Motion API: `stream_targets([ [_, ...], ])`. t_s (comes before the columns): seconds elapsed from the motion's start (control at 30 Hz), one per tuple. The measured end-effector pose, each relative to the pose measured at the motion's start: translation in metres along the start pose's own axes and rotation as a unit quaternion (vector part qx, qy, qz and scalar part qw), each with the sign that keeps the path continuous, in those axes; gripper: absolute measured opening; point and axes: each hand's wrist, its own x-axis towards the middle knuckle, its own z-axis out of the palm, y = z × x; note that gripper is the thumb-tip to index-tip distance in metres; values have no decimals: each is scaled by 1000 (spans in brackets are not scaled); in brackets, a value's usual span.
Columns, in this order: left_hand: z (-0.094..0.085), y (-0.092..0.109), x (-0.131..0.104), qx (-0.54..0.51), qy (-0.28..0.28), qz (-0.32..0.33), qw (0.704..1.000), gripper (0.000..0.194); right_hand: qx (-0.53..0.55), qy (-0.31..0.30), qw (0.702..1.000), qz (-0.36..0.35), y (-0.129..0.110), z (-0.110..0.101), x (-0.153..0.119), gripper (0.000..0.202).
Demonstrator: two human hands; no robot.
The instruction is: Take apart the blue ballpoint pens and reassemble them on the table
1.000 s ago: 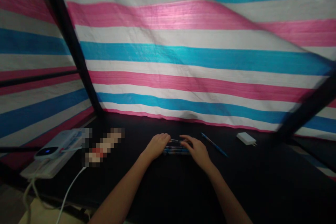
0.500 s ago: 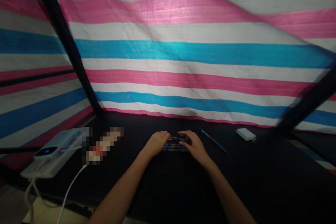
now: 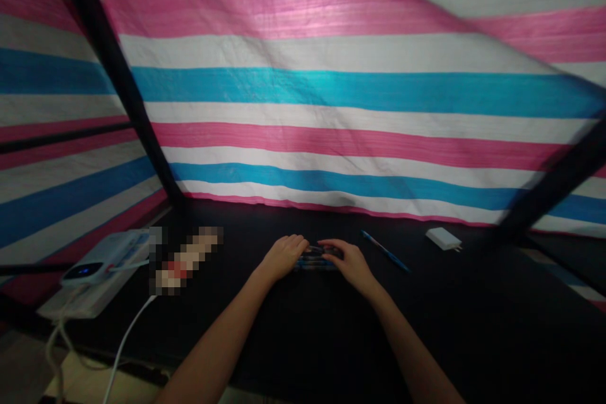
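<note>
Several pens (image 3: 315, 263) lie side by side, crosswise on the black tabletop between my hands. They look blue and clear, but dim light blurs their details. My left hand (image 3: 285, 255) is closed over their left ends, its fingers curled together. A darker pen (image 3: 316, 250) lies along the far side of the row. My right hand (image 3: 349, 260) pinches its right end between thumb and fingers. Both hands hide the pens' ends. A single blue pen (image 3: 386, 252) lies slanted on the table, apart from my right hand.
A white charger plug (image 3: 443, 238) lies at the right. On the left are a white power strip (image 3: 101, 297) with a device showing a lit display (image 3: 84, 273), a pixelated object (image 3: 187, 262) and a white cable (image 3: 127, 334). Striped sheeting (image 3: 331, 88) and dark frame poles (image 3: 137, 107) surround the table.
My right fingers and thumb have closed in around the darker pen's end. My left hand has stayed almost in place. The whole view has shifted very slightly.
</note>
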Motion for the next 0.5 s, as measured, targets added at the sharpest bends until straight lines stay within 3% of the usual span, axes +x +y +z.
stream_targets([
  [0.1, 0, 0, 0, 1, 6, 0, 1000, 6, 7, 23, 1000, -14, 0, 0, 0, 38],
  [0.23, 0, 1, 0, -1, 9, 13, 1000, 5, 15, -18, 1000, 11, -1, 1, 0, 28],
  [0.37, 0, -1, 0, 0, 5, 6, 1000, 5, -19, 14, 999, -23, -3, 2, -1, 32],
  [0.5, 1, -1, 0, -8, 0, 8, 1000, 6, -20, -19, 999, 22, -4, 2, -1, 31],
])
